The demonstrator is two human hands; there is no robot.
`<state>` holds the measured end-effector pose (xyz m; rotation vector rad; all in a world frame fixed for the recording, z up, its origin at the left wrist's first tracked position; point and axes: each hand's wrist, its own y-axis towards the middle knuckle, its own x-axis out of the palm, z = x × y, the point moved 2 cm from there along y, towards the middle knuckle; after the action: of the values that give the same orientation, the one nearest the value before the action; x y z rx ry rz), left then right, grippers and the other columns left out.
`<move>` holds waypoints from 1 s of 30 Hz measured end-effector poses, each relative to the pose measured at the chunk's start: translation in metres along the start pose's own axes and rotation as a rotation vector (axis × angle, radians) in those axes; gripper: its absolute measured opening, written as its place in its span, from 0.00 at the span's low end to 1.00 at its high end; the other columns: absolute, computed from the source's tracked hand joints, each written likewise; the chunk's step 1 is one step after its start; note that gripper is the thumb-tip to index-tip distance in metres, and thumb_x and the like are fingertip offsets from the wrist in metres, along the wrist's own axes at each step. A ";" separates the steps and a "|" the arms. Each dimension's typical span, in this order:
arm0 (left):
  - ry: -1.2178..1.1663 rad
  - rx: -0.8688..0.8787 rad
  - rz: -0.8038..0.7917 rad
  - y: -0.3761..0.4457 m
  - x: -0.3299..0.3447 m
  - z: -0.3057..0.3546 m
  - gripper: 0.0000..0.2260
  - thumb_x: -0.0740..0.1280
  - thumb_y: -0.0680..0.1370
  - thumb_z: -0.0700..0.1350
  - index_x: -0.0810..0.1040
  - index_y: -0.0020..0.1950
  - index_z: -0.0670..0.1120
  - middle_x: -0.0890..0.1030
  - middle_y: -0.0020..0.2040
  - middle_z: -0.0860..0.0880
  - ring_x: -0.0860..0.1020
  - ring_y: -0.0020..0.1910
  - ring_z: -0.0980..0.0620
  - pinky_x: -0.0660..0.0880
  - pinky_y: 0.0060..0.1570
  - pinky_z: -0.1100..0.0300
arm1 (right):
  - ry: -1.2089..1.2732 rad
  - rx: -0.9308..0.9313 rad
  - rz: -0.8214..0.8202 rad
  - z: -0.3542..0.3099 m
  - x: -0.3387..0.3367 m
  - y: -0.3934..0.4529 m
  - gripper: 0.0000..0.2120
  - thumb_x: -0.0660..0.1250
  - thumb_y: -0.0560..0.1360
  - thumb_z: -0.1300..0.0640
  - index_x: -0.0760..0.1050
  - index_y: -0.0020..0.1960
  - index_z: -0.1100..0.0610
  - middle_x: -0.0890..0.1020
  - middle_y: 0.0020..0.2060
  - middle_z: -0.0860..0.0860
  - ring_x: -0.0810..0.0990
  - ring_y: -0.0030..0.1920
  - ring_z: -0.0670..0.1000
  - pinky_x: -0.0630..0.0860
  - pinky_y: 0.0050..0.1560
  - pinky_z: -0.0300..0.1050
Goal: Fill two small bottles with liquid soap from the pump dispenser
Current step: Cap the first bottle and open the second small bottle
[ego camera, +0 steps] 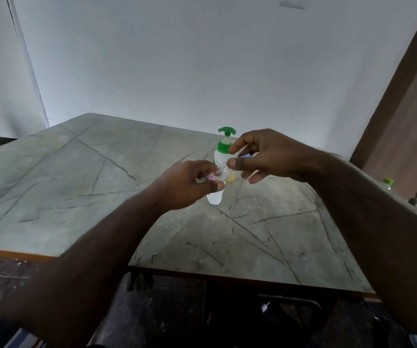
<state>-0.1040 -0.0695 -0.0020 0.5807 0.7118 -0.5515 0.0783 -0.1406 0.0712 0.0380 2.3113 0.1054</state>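
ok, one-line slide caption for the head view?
Left hand holds a small clear bottle while right hand pinches its top, pump dispenser standing just behind.

Pump dispenser on table, small bottle before it

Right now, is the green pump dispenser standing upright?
Upright: the pump dispenser stands on the table, green head on top.

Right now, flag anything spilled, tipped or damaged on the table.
Nothing stands out. The green-topped pump dispenser stands upright on the grey marble-patterned table, with no spill visible; its dark lines look like pattern, not cracks.
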 end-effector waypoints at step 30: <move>-0.439 -0.194 0.240 0.018 -0.009 -0.047 0.11 0.74 0.77 0.53 0.82 0.56 0.50 0.86 0.48 0.48 0.81 0.44 0.48 0.78 0.45 0.53 | 0.374 0.163 0.444 0.108 -0.035 -0.021 0.08 0.77 0.68 0.61 0.79 0.42 0.59 0.82 0.39 0.56 0.79 0.40 0.53 0.77 0.38 0.42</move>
<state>-0.1185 -0.0240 -0.0192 0.3402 0.2694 -0.3623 0.1812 -0.1571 0.0222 0.6657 2.6414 0.1594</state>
